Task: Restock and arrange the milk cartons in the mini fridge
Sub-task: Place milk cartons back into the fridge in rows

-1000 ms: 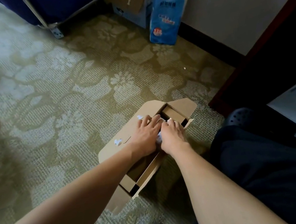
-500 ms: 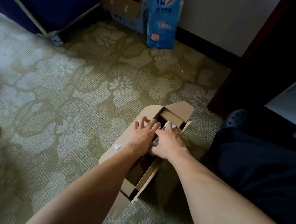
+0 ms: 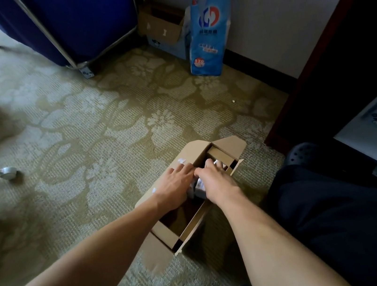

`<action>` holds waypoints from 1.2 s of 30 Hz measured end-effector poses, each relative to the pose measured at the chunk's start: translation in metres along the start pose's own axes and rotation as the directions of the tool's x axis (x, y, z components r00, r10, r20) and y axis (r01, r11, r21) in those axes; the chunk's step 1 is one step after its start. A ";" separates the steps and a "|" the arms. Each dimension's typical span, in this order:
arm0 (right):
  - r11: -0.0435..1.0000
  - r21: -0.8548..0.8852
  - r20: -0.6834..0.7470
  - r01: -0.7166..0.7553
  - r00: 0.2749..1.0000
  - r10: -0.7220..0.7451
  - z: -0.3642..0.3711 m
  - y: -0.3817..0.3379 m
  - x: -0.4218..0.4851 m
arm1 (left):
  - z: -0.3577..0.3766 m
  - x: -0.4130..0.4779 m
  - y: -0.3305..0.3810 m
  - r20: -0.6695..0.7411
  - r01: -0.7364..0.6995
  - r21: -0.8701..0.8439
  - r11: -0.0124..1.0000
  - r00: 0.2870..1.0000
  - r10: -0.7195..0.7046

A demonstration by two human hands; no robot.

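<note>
A milk carton [image 3: 199, 187] sits in an open cardboard box [image 3: 190, 226] on the carpet [image 3: 82, 135], just below the frame's centre. The left hand [image 3: 177, 186] lies flat against it, fingers straight. The right hand [image 3: 216, 183] reaches in too, its grip hidden.

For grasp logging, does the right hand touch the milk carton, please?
Touching: in the head view, the right hand wraps over the milk carton, no gap.

One wide-angle camera, worn on the head, looks forward and steeply down at the carpet [image 3: 82, 135]. The open cardboard box [image 3: 198, 150] lies close, just below the frame's middle; the wall [image 3: 272, 6] closes the far side.
</note>
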State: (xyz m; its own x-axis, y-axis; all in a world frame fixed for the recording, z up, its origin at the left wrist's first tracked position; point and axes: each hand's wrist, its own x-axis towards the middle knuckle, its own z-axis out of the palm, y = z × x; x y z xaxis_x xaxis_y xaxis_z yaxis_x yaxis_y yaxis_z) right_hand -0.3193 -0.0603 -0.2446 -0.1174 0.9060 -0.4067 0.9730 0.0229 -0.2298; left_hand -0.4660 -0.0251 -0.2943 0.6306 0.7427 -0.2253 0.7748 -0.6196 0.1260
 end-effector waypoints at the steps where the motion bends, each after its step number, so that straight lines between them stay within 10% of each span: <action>1: 0.999 -0.033 -0.038 0.017 0.999 -0.018 -0.003 0.000 -0.002 | -0.003 -0.003 0.001 -0.004 0.013 -0.005 1.000 1.000 -0.013; 36: 0.958 0.205 -0.415 -0.199 0.869 0.269 -0.209 0.177 -0.180 | -0.223 0.052 0.160 -0.348 -0.143 -0.258 0.955 0.936 0.046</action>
State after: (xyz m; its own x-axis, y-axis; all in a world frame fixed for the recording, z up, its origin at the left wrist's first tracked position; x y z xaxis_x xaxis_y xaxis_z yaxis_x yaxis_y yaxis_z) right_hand -0.0849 -0.1311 -0.0275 0.2427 0.9689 -0.0483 0.9150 -0.2451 -0.3203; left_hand -0.2988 -0.0288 -0.0705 0.6425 0.7550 0.1307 0.6617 -0.6327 0.4023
